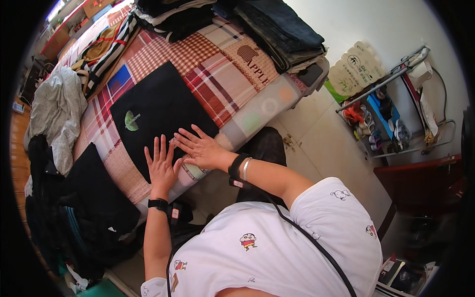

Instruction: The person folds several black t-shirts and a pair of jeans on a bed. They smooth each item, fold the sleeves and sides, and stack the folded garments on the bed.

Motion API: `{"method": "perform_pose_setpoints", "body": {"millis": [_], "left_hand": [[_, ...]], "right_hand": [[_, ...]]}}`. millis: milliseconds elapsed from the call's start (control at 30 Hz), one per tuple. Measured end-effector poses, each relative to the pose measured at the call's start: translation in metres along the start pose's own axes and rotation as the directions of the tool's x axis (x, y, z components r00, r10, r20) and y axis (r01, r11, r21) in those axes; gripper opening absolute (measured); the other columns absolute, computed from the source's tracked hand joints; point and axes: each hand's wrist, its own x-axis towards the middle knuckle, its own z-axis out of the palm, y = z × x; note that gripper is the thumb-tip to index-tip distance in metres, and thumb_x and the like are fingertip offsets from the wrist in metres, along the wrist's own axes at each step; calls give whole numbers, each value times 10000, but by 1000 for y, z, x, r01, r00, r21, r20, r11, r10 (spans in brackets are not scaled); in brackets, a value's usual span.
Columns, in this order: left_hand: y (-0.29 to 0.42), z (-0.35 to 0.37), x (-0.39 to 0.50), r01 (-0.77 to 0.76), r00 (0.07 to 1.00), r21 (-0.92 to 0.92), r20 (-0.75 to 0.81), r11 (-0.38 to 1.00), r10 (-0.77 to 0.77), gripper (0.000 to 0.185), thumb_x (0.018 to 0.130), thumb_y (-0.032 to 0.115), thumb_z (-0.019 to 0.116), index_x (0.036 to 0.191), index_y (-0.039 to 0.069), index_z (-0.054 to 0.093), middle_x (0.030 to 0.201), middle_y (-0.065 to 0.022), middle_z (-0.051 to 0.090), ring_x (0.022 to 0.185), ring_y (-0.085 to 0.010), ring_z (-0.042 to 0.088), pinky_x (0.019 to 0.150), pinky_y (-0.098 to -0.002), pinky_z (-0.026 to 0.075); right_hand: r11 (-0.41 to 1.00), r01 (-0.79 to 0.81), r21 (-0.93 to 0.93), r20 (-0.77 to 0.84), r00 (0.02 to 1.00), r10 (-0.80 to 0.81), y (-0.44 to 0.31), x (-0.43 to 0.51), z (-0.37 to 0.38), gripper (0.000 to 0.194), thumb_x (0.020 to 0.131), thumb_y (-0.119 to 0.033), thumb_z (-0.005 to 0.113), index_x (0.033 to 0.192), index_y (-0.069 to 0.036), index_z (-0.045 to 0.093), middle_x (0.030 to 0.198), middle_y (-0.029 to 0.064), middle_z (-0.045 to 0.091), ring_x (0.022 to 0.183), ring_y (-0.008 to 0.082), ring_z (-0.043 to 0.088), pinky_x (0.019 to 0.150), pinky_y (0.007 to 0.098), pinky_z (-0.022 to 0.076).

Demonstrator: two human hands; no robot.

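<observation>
A folded black garment [163, 100] with a green print and small lettering lies flat on a checked bed cover [222, 78], close to the edge nearest me. My left hand [162, 161] rests palm down on its near part, fingers spread. Beside it, my right hand [200, 147] also lies flat, its fingertips on the garment's near edge and its heel towards the bed's rim. The two hands almost meet at the thumbs. Neither grips anything. Part of the garment's near edge is hidden under them.
Folded jeans [280, 33] and a dark clothes stack [176, 18] sit at the bed's far side. Left lie a grey garment [59, 107], a striped one [107, 48] and a black heap [81, 208]. A metal shoe rack [389, 115] stands right on the tiled floor [311, 137].
</observation>
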Motion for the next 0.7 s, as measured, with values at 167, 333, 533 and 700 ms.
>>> {"method": "perform_pose_setpoints", "body": {"millis": [167,333,533,700], "left_hand": [[5,4,-1,18,1000,48,-11,999,-17,691,975,515,465,1519,97,385,1642,-98,218,1531,-266,136,1218,-530,19],[11,-4,3,45,990,97,130,994,-58,700,978,487,480,1537,87,346,1656,-98,170,1534,-280,124,1198,-583,47],[14,-20,11,119,950,58,284,991,-131,800,928,497,571,1535,41,317,1650,-139,169,1529,-297,145,1154,-642,167],[38,-15,-4,115,982,41,148,993,-120,918,913,490,596,1547,-40,195,1640,-223,117,1533,-329,101,1198,-569,91]], "right_hand": [[990,15,-138,-33,999,-20,0,-1,9,723,998,-552,320,1570,-114,261,1642,66,228,1541,249,65,1218,533,-76],[994,-1,-105,60,998,7,-1,2,14,733,1003,-585,277,1566,-115,273,1647,63,215,1541,252,74,1211,548,-72],[989,-47,139,5,999,46,-3,2,7,727,998,-566,354,1557,-105,295,1644,110,208,1541,274,68,1219,525,-18],[969,-158,191,-124,975,183,-5,-33,3,746,973,-510,482,1544,-63,304,1644,142,187,1540,292,57,1225,506,-3]]}}
